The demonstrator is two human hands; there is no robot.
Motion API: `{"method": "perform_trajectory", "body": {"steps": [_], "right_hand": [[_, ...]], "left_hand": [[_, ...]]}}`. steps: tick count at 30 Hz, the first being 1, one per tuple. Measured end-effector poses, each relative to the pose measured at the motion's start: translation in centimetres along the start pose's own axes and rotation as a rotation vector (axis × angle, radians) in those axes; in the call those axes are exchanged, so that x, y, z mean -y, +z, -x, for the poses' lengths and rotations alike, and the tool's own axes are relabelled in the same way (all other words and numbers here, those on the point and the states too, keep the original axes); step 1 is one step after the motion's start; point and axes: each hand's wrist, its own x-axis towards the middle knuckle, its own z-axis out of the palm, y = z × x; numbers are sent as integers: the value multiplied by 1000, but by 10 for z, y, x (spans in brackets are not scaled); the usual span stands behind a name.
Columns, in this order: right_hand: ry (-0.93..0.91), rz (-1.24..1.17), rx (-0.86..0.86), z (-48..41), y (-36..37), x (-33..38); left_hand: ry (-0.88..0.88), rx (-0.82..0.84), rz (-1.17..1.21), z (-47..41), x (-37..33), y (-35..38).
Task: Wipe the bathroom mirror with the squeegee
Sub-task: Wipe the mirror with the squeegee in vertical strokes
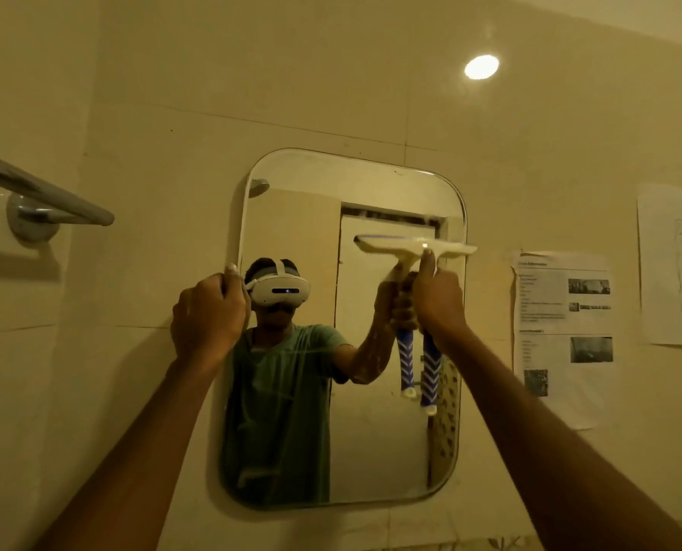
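1 mirror (pixel 371 431), 1 squeegee (pixel 414 245) | blade lay 9–3, handle toward 6 | right hand (pixel 436 300) fingers wrapped round handle | left hand (pixel 208 312) fingers curled on mirror's 9 o'clock edge

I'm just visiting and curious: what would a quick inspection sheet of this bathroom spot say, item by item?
Surface: mirror, rounded corners, on a tiled wall.
Job's things: squeegee, blade against the glass on the mirror's upper right, blue-and-white handle pointing down.
Clutter: nothing seen.
Hands: right hand gripping the squeegee handle, thumb up near the head; left hand gripping the mirror's left edge.
Cables: nothing seen.
Surroundings: towel bar at left; two paper sheets stuck on the wall at right; a bright light spot above.
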Motion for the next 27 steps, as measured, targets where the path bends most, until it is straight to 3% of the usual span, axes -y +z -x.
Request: {"method": "perform_trajectory", "body": {"steps": [4,12,16,22,27], "right_hand": [[19,77,20,42,3,-28],[-229,188,-10,-40,-17,73],[-154,88,29,-38,-13,46],[61,40,27,43,0,-42],[22,14,58,27,-16,-8]], "left_hand": [[-11,-35,-12,3,-5,1],[58,-96,-62,3,-1,7],[43,-119,-51,4,-1,9],[22,-154,-24,9,-4,11],[43,-147,-35,10,-6,8]]}}
